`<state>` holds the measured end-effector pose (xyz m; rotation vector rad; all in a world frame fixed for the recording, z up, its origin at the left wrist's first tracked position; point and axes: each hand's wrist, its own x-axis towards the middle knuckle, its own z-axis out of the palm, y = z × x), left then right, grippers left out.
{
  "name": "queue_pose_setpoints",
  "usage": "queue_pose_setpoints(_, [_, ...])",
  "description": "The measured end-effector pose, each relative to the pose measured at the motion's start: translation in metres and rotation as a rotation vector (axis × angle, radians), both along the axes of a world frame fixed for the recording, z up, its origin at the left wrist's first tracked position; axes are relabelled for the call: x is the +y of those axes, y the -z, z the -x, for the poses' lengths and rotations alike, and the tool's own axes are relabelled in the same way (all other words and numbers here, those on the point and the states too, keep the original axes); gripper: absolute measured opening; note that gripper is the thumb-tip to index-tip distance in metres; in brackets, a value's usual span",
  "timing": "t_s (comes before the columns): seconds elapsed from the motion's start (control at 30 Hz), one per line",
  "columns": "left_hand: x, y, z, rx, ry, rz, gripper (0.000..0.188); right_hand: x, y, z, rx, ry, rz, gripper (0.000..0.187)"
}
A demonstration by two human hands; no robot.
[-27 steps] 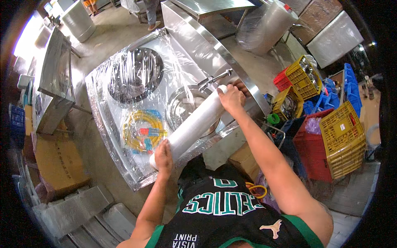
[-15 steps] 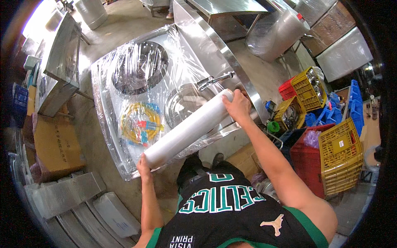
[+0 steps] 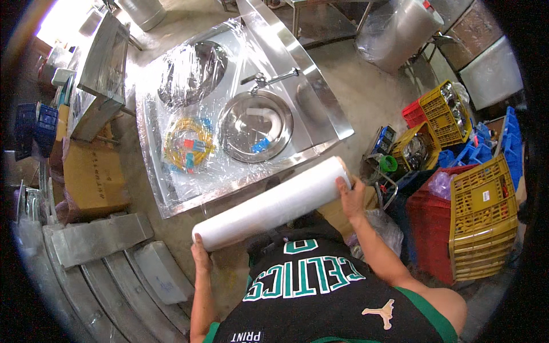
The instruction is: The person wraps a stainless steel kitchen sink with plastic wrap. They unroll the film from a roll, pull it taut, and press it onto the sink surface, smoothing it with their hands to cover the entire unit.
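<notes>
Between both hands I hold a large roll of clear stretch film (image 3: 271,203) across the front of my body. My left hand (image 3: 201,255) grips its left end, and my right hand (image 3: 351,197) grips the right end. Beyond the roll stands a stainless steel sink unit (image 3: 320,108), partly covered in film. On it I see a round dark burner (image 3: 193,74), a round sink bowl (image 3: 255,127) with a white pipe piece and a small blue item inside, a chrome faucet (image 3: 269,79), and a coiled yellow hose (image 3: 189,146) in a clear bag.
Yellow crates (image 3: 483,220), a red bin (image 3: 426,223) and blue bins (image 3: 472,150) crowd the right side. Cardboard boxes (image 3: 94,174) and long metal parts (image 3: 106,240) stand on the left. A large film-wrapped cylinder (image 3: 397,37) stands at the back right.
The roll has come back off the sink unit's front edge toward my body, with both hands still on its ends. The sink bowl is now uncovered by the roll.
</notes>
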<state>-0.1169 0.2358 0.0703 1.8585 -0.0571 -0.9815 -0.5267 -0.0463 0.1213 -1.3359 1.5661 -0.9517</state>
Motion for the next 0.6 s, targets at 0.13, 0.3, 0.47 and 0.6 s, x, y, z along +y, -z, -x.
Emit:
queue_pose_setpoints(0.13, [0.039,0.036,0.031,0.045,-0.011,-0.095,0.076,0.048,0.041,0.046,0.109,-0.023,-0.157,0.061])
queue_pose_setpoints(0.3, [0.053,0.060,0.058,0.013,0.237,-0.404,0.070,0.081,0.099,0.086,0.293,-0.033,-0.198,0.066])
queue_pose_setpoints(0.47, [0.003,0.132,0.040,0.107,0.268,-0.561,0.082,0.050,0.203,0.079,0.391,-0.055,-0.616,0.089])
queue_pose_setpoints(0.6, [-0.054,0.230,-0.013,0.114,0.225,-0.490,0.093,-0.010,0.293,0.039,0.198,-0.009,-0.439,0.069])
